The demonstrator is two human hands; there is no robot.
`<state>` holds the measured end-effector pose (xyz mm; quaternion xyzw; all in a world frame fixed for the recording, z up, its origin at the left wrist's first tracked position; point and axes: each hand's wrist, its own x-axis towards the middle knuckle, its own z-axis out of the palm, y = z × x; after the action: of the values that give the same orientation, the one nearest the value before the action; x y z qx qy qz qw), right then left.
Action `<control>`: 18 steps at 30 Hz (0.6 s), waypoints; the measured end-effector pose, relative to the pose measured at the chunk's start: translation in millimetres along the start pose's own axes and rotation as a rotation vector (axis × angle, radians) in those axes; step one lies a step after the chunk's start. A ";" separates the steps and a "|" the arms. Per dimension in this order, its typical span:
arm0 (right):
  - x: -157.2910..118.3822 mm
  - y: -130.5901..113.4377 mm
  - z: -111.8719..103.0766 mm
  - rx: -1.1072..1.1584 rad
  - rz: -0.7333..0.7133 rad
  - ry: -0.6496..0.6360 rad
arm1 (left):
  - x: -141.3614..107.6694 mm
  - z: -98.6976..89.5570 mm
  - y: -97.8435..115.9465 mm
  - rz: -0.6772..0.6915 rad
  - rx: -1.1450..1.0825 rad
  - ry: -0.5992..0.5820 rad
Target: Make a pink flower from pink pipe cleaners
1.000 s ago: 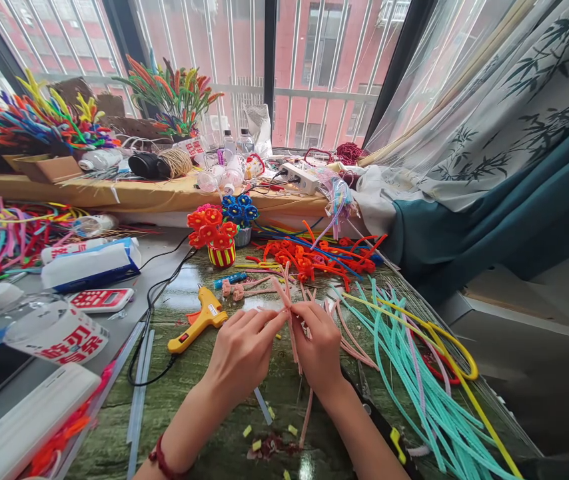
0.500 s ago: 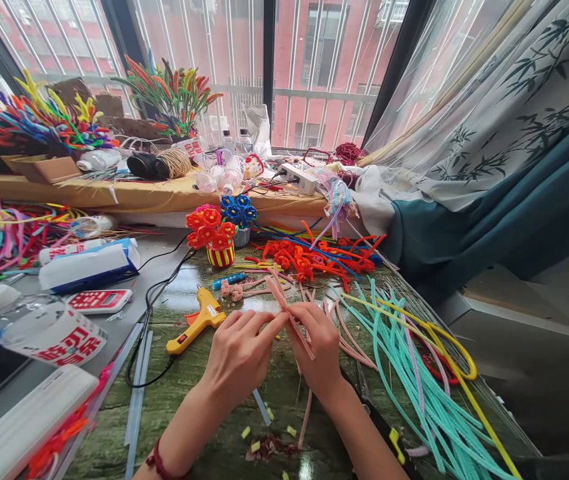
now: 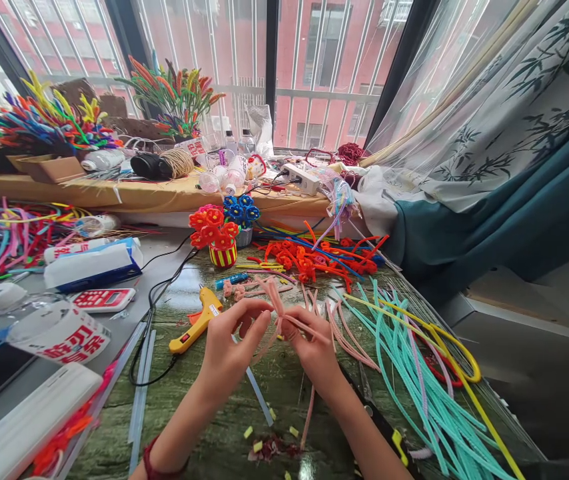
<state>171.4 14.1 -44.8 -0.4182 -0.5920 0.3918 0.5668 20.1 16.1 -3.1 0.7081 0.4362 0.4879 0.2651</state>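
Between the left hand and the right hand, the pink stems are occupying the gap. On the near side, a bare stretch of the table is providing a low passage; a translucent glue stick is crossing it diagonally, and small yellow pieces are lying at its near end. Left of the left hand, the yellow glue gun is lying in the way, and its black cable is looping outside it. Right of the right hand, loose turquoise stems are obstructing lateral travel. Ahead, orange-red stems and potted red flowers are blocking low access to the sill.
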 end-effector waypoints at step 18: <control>-1.1 -7.0 5.0 0.046 0.034 -0.163 | 2.0 3.2 -7.5 -0.074 0.016 0.074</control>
<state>166.1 10.6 -38.8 -0.3818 -0.6197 0.4476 0.5195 20.7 21.6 -9.4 0.6750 0.4755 0.5001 0.2612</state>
